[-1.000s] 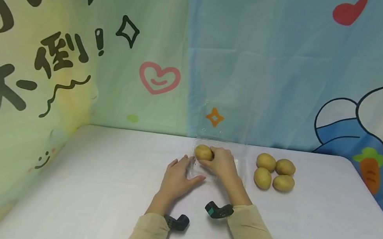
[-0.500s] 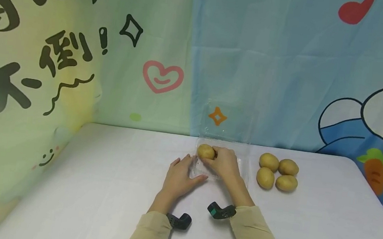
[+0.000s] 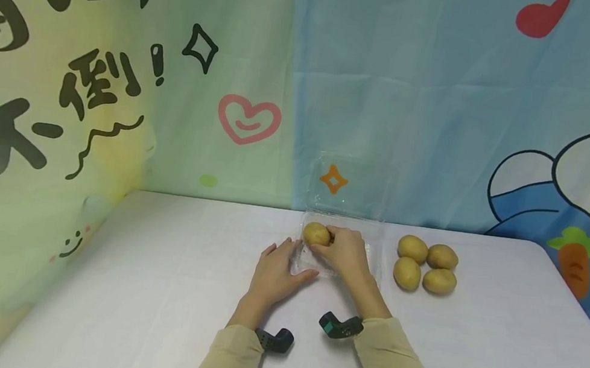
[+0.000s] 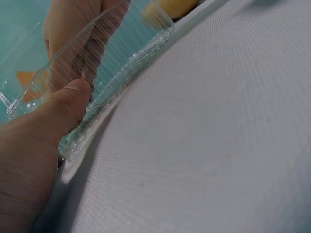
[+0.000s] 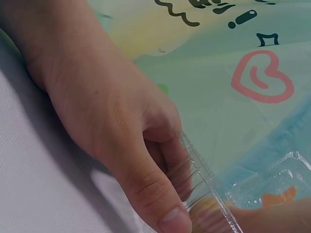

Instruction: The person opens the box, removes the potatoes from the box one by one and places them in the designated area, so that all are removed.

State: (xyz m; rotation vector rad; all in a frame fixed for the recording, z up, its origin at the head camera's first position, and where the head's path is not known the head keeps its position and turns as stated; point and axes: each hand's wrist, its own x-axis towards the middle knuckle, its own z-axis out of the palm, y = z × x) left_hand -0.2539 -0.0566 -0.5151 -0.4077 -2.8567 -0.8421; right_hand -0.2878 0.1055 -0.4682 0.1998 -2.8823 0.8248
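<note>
A clear plastic clamshell box [image 3: 373, 266] stands at the table's far edge with its lid [image 3: 366, 186] raised upright at the back. Inside its left back part, my right hand [image 3: 342, 251] grips a yellow-brown potato [image 3: 315, 234] between thumb and fingers. My left hand [image 3: 275, 276] rests at the box's front left corner, fingers along the left wall and thumb spread along the front. In the right wrist view, the left thumb [image 5: 170, 213] lies close to the clear wall, and the potato [image 5: 206, 213] shows through it.
Several potatoes [image 3: 407, 274] sit grouped on the white table [image 3: 168, 291] to the right of the box. A printed cloth backdrop [image 3: 364, 52] hangs right behind the table. Black wrist cameras [image 3: 277, 341] are strapped to both wrists.
</note>
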